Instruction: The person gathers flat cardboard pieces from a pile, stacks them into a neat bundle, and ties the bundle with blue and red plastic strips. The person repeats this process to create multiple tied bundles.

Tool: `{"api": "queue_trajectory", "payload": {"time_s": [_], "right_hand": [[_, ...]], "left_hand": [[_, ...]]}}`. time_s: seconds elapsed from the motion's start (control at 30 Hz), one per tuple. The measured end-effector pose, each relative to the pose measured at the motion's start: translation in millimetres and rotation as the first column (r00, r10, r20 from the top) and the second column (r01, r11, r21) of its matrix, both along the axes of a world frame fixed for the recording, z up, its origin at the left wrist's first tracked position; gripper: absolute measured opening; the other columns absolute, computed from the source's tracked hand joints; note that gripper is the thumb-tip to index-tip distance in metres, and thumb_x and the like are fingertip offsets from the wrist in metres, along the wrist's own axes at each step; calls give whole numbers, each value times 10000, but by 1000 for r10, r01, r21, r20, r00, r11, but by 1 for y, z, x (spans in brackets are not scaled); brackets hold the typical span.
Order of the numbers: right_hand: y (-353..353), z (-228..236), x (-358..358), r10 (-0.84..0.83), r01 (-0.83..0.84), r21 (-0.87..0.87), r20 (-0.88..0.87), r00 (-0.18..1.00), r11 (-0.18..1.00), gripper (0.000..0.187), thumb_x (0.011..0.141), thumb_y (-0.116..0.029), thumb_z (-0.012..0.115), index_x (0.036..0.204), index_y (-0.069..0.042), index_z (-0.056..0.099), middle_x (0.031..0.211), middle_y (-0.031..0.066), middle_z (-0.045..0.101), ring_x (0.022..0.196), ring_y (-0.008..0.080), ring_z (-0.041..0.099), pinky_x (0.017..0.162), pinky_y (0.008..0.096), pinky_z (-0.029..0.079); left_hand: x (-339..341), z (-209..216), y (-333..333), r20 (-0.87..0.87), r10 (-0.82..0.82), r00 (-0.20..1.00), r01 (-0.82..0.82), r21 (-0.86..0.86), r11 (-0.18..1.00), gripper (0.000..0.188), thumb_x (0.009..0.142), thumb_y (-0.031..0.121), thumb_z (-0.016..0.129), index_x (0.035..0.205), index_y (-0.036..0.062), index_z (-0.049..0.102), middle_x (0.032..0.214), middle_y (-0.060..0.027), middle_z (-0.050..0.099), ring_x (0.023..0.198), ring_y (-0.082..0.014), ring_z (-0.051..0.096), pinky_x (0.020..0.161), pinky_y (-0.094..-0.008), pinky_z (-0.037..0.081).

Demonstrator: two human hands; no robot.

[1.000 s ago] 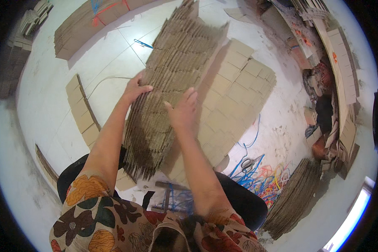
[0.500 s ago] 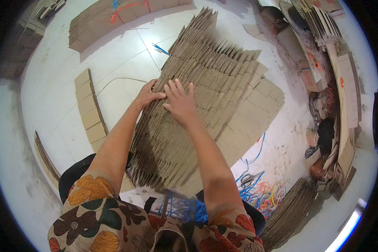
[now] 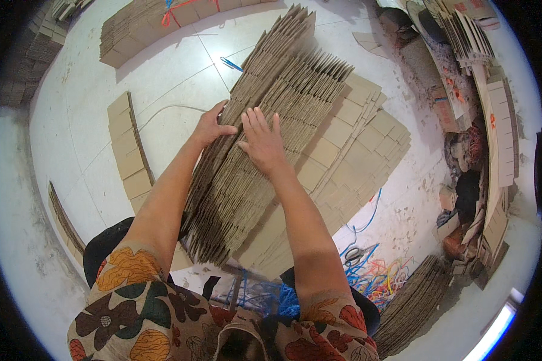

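A thick stack of brown cardboard sheets with slotted, toothed edges leans in overlapping rows before me. My left hand grips its left side, thumb on top and the other fingers mostly hidden beyond the edge. Flat on the rows just right of a dark groove lies my right hand, its fingers stretched out and the thumb apart. Under and to the right of the stack, flatter cardboard sheets spread out in layers.
A long cardboard bundle with red string lies at the far left. Nearer stands a narrow cardboard row. Scissors rest by tangled coloured straps. Another cardboard stack is at lower right; cardboard clutter lines the right side.
The fanned rows have drawn together toward the left, baring more of the flat sheets at right. A dark groove now runs between two parts of the stack. Both hands stay nearly in place.
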State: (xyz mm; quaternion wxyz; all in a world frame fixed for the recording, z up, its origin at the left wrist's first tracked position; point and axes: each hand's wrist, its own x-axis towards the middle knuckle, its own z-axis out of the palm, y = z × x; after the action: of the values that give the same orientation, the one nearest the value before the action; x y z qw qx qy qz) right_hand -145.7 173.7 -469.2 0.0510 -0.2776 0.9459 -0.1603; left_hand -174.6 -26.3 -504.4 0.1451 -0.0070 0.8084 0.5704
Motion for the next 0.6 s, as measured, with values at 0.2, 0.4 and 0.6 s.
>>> {"api": "queue_trajectory", "payload": {"time_s": [0.2, 0.4, 0.6], "right_hand": [[3, -3, 4, 21, -21, 9, -7, 1000, 1000, 629, 875, -409, 511, 1349, -30, 345, 1466, 112, 259, 1385, 247, 158, 1108, 546, 49], [-5, -8, 1, 13, -12, -77, 3, 1000, 997, 609, 863, -393, 529, 1326, -28, 379, 1451, 119, 285, 1386, 254, 151, 1108, 545, 38], [-8, -2, -6, -5, 9, -79, 56, 998, 997, 577, 840, -362, 572, 1302, -45, 432, 1436, 124, 312, 1381, 264, 175, 1124, 497, 66]], "left_hand": [[-4, -5, -20, -64, 94, 993, -99, -69, 993, 1001, 576, 207, 821, 1389, 2, 275, 1197, -193, 560, 1102, -249, 541, 957, -301, 402], [8, 45, -4, -19, 130, 991, -121, -517, 847, 984, 571, 140, 726, 1418, 68, 230, 940, -248, 618, 889, -380, 608, 808, -401, 478], [74, 51, 12, -30, 81, 996, -82, -642, 763, 856, 599, 153, 712, 1371, 74, 350, 960, -224, 615, 882, -394, 583, 820, -435, 463]]}}
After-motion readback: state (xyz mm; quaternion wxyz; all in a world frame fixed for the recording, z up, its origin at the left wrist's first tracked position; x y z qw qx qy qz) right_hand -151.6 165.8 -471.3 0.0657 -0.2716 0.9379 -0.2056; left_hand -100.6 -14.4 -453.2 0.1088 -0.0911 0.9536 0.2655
